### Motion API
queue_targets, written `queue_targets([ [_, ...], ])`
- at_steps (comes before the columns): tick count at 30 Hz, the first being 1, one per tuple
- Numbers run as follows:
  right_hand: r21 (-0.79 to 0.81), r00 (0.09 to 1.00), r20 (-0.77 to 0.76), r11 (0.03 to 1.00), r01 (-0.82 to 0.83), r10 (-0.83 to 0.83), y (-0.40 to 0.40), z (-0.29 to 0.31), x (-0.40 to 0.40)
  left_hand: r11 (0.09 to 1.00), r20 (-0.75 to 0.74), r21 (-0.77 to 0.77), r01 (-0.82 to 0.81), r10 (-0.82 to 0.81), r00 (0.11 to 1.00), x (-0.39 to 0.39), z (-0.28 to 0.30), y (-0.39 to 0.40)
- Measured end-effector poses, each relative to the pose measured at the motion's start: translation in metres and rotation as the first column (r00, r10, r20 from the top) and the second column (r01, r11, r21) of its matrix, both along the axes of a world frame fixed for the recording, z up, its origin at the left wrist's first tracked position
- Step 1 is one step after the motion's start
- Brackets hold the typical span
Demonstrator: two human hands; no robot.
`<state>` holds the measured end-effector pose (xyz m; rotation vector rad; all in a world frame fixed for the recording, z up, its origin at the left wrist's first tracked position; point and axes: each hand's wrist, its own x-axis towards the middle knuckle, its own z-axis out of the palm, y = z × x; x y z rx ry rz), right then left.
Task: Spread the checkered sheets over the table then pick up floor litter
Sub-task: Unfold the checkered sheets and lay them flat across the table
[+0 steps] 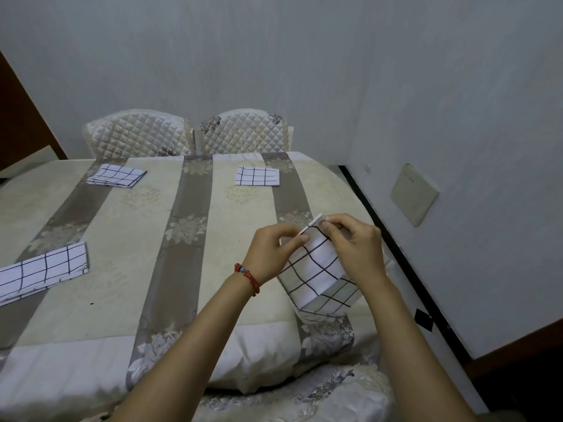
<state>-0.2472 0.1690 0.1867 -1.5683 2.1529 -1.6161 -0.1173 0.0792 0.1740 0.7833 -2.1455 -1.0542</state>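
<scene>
A folded white sheet with a black check [316,275] hangs above the table's near right part. My left hand [271,251] pinches its top edge from the left, and my right hand [353,245] pinches the same edge from the right. Three more checkered sheets lie on the table [128,239]: one folded at the far left [117,175], one flat at the far middle [257,176], and a larger one at the left edge [42,271].
The table wears a beige and grey striped floral cloth. Two quilted chair backs [137,132] [243,130] stand behind it against the wall. A quilted chair seat [304,397] is right below me. The right wall with its dark skirting runs close to the table.
</scene>
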Motion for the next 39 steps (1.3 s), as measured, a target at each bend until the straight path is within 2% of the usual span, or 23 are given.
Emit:
queue_targets([
  [3, 0.040, 0.989, 0.140, 0.998, -0.042, 0.036, 0.004, -0.002, -0.004, 0.999, -0.051, 0.024, -0.042, 0.043, 0.998, -0.003, 0.008, -0.003],
  [8, 0.242, 0.937, 0.343, 0.957, -0.161, 0.071, 0.030, -0.009, -0.032, 0.984, -0.191, 0.064, -0.164, 0.174, 0.966, 0.010, 0.016, -0.026],
  [12, 0.195, 0.874, 0.482, 0.964, -0.181, 0.067, 0.044, -0.016, -0.043, 0.965, -0.267, 0.150, -0.214, 0.248, 0.931, 0.020, 0.016, -0.043],
  [16, 0.171, 0.847, 0.531, 0.978, -0.121, 0.012, 0.042, -0.019, -0.041, 0.941, -0.304, 0.213, -0.262, 0.319, 0.898, 0.023, 0.013, -0.049],
  [20, 0.127, 0.830, 0.557, 0.991, -0.032, -0.044, 0.031, -0.019, -0.034, 0.872, -0.240, 0.249, -0.421, 0.477, 0.846, 0.018, 0.007, -0.044],
  [23, 0.131, 0.821, 0.567, 0.991, -0.009, -0.067, 0.022, -0.016, -0.029, 0.843, -0.185, 0.175, -0.509, 0.536, 0.824, 0.012, 0.001, -0.029],
  [25, 0.140, 0.831, 0.551, 0.990, -0.002, -0.076, 0.017, -0.015, -0.024, 0.885, -0.163, 0.138, -0.444, 0.463, 0.871, 0.005, -0.001, -0.009],
  [28, 0.157, 0.882, 0.469, 0.987, -0.036, -0.043, 0.010, -0.016, -0.015, 0.918, -0.092, 0.265, -0.296, 0.329, 0.940, -0.008, -0.006, 0.019],
  [30, 0.174, 0.905, 0.425, 0.982, -0.079, -0.002, 0.006, -0.017, -0.008, 0.881, -0.089, 0.414, -0.227, 0.287, 0.954, -0.015, -0.004, 0.027],
  [33, 0.200, 0.916, 0.397, 0.969, -0.149, 0.059, 0.003, -0.017, 0.000, 0.769, -0.111, 0.624, -0.138, 0.262, 0.959, -0.017, 0.002, 0.024],
  [35, 0.213, 0.915, 0.393, 0.960, -0.181, 0.086, 0.002, -0.017, 0.002, 0.724, -0.100, 0.680, -0.112, 0.243, 0.965, -0.017, 0.005, 0.021],
  [39, 0.217, 0.915, 0.391, 0.955, -0.200, 0.103, -0.001, -0.015, 0.002, 0.700, -0.145, 0.710, -0.080, 0.256, 0.956, -0.012, 0.003, 0.016],
])
